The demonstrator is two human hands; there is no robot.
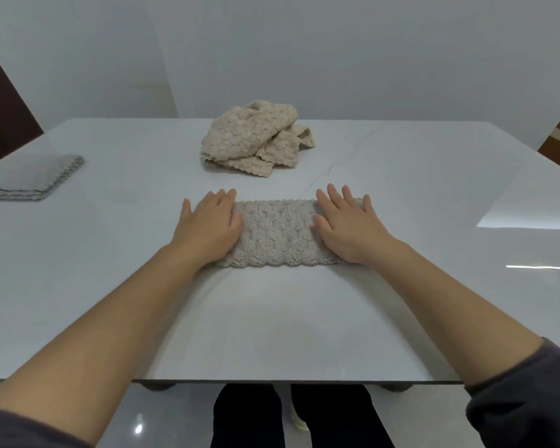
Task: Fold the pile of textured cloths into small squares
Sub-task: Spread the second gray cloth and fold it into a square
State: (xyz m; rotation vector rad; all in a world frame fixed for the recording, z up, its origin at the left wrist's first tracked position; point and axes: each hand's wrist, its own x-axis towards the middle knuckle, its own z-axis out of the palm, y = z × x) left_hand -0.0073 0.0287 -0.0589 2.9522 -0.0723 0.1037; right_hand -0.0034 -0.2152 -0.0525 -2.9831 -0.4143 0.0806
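A beige textured cloth (278,234), already folded into a strip, lies mid-counter nearer the front edge, its long axis running left to right. The left hand (209,221) and right hand (346,226) each press flat on one end, fingers (333,195) straight and gripping nothing, so either end could fold across toward the other.

No readable text, labels, numbers — perhaps lost to blur.
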